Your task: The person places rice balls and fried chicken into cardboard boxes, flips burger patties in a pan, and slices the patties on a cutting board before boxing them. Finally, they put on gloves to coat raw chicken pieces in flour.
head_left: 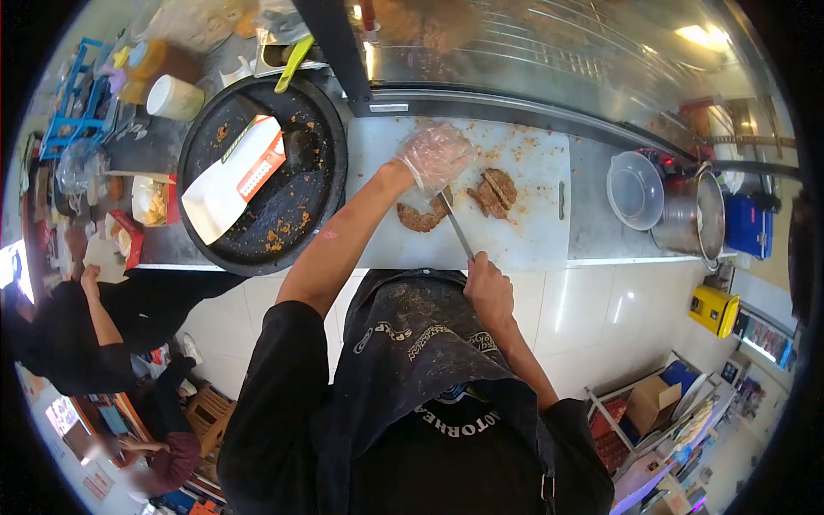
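Observation:
A thin knife (458, 225) is gripped by its handle in my right hand (489, 293) at the front edge of the white cutting board (532, 232). Its blade points up and left, across the edge of a browned meat patty (418, 220). Just above that patty, my left hand (438, 156) wears a clear plastic glove and is curled over the board beside the blade's tip. The glove blurs its fingers, and whatever is under them is hidden. To the right lies more browned meat (493, 194), cut into pieces. Crumbs are scattered over the board.
A round black tray (193, 184) on the left bears an open paper food box (225, 193). Glass casing (515, 51) rises behind the board. A clear plastic tub (635, 190) and metal pot (687, 219) stand right. Another person's hand (89, 276) is at far left.

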`<action>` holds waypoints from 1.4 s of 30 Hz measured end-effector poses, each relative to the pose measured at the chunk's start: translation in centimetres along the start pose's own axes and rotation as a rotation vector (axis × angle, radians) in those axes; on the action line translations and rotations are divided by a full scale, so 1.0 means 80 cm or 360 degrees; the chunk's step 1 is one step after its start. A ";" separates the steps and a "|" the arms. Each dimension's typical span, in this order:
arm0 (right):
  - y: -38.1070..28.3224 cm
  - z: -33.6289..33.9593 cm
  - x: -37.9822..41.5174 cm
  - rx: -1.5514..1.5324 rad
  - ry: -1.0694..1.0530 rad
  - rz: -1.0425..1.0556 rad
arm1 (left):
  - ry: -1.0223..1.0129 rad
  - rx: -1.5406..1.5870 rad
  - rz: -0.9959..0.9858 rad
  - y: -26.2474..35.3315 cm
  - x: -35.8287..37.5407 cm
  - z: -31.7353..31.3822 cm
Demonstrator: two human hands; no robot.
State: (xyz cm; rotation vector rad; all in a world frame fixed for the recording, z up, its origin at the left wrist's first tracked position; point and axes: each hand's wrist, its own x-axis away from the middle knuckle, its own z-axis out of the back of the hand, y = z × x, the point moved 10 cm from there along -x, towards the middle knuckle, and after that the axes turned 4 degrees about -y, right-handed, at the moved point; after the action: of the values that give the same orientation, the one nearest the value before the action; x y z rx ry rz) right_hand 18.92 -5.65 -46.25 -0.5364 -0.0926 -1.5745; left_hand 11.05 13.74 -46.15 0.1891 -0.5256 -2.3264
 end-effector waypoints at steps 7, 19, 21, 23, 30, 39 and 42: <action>-0.002 -0.014 0.007 0.0010 -0.0093 -0.0189 | -0.0029 0.0035 -0.0151 0.009 -0.005 -0.009; 0.038 -0.015 -0.039 -0.1114 -0.0750 -0.0216 | -0.0166 0.0157 0.0208 -0.020 -0.031 -0.048; 0.035 -0.003 -0.044 -0.0998 -0.0639 -0.0108 | -0.0008 0.0281 0.0208 -0.027 -0.029 -0.039; 0.029 0.013 -0.042 -0.0518 -0.0333 0.0056 | 0.0275 0.0420 0.0113 -0.030 -0.015 -0.008; -0.006 0.038 -0.008 0.0166 0.0058 0.0546 | 0.0557 0.0259 0.0262 -0.008 0.093 0.082; -0.007 0.026 -0.027 0.0384 -0.0092 0.0809 | 0.0741 0.0246 0.0437 -0.012 0.154 0.045; -0.006 0.026 -0.034 0.0432 -0.0132 0.0823 | 0.0683 0.0201 0.0482 -0.019 0.153 0.039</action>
State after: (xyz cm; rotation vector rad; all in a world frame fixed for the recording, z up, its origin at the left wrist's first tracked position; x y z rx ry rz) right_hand 18.95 -2.29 -45.34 -0.3722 -0.2099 -1.0157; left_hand 0.37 7.26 -43.79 0.6093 -0.4472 -1.8867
